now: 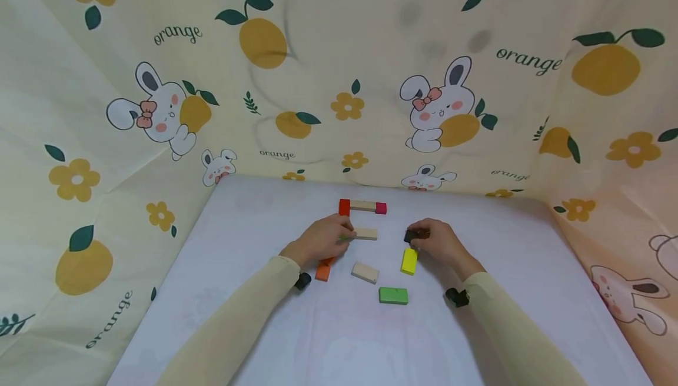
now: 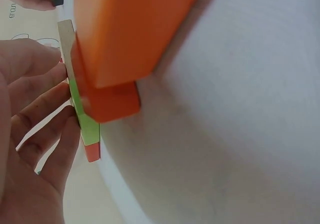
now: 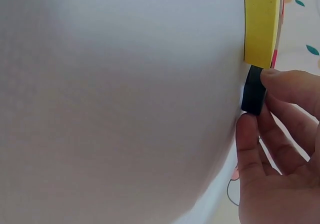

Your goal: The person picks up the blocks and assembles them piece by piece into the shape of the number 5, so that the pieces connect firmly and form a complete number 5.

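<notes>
My left hand reaches over the blocks at the middle left, its fingertips touching a light green block and a plain wooden block lying end to end with it. In the left wrist view those fingers are fairly straight and rest along the pair. Nearer the wrist stand orange blocks, partly hidden by the hand in the head view. On the right, my right hand pinches a small black block between thumb and fingers. It sits at the far end of a yellow block.
Beyond the left hand, a red block, a wooden block and a pinkish-red block form a row. A loose wooden block and a green block lie nearer on the white table. A printed cloth surrounds the table.
</notes>
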A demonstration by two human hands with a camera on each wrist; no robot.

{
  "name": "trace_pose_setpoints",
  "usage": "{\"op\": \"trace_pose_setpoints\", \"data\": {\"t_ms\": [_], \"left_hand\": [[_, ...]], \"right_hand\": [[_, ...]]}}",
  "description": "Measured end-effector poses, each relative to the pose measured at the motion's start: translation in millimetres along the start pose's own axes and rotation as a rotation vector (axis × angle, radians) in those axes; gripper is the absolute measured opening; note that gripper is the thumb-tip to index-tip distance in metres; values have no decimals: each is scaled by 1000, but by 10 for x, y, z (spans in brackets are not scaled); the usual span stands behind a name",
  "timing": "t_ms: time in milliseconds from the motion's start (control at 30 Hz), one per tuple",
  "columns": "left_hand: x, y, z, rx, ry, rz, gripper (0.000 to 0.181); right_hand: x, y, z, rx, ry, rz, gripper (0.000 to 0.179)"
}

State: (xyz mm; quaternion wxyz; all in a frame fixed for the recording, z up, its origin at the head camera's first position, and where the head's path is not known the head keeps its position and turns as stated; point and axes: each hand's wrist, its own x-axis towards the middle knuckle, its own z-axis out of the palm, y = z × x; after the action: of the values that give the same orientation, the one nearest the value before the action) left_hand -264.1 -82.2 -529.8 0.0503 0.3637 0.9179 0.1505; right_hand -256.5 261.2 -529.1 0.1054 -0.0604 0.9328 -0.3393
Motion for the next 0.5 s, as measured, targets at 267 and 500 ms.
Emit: {"op": "trace_pose_setpoints", "data": {"t_ms": [267, 500], "left_hand": [[-3, 17, -27, -3, -26, -15, 33], [-2, 14, -31, -12, -21, -14, 33]], "right_hand": [[7, -7, 9, 1, -1, 7, 38], [21, -68, -15, 13, 7, -3, 37]]}}
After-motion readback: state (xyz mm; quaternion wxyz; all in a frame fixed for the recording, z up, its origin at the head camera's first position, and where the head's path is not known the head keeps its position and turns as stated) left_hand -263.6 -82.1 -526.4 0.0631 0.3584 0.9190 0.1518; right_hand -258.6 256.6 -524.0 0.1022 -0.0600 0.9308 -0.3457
